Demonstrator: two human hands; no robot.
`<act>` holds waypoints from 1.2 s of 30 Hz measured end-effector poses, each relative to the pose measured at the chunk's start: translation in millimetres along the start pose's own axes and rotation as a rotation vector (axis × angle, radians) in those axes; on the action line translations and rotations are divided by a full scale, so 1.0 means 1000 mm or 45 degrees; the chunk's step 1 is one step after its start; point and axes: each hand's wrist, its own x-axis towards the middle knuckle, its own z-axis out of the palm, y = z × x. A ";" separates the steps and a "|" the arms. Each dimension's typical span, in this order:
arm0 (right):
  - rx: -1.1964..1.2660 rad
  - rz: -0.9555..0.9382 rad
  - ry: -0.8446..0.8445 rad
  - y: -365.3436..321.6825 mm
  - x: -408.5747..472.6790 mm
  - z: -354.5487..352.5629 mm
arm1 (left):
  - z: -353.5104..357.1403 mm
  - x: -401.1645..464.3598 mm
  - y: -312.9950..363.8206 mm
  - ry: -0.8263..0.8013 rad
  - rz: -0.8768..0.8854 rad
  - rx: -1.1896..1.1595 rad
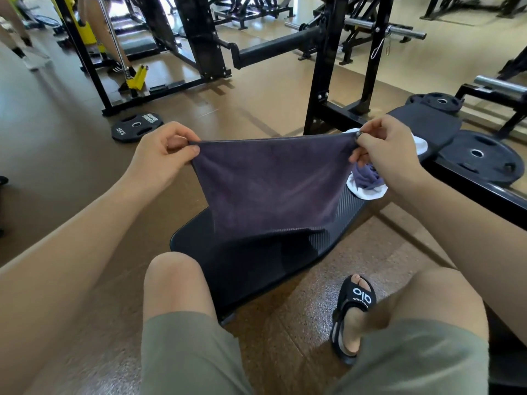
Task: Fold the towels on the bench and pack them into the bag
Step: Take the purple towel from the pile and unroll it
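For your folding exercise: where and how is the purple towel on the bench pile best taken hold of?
Pinch an upper fold of the crumpled purple towel, coming from above. It lies bunched on a white towel on the bench, with no flat edge showing. Both hands now hold another towel.

Gym floor: non-task items
We note a 15KG plate (137, 127) at 10 o'clock, stacked plates (476, 157) at 3 o'clock, black sandal (353, 315) at 5 o'clock.

both arms stretched forward; left hand (165, 149) and right hand (382, 146) raised apart, fingers pinching.
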 end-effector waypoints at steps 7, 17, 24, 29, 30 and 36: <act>-0.026 -0.023 -0.025 0.001 0.000 0.002 | -0.004 0.003 -0.005 0.040 -0.045 0.032; -0.191 -0.075 -0.152 -0.005 0.000 0.000 | -0.007 0.007 -0.004 0.165 0.016 0.288; -0.241 -0.072 -0.215 -0.014 0.002 0.000 | -0.012 0.008 -0.005 0.101 0.108 0.438; -0.291 -0.076 -0.239 -0.010 0.005 0.002 | -0.010 0.010 -0.004 0.062 0.142 0.586; -0.297 -0.079 -0.240 -0.010 0.006 0.002 | -0.010 0.011 -0.003 0.062 0.166 0.610; -0.181 -0.080 -0.209 -0.017 0.016 0.001 | -0.015 0.019 -0.003 0.097 0.326 0.698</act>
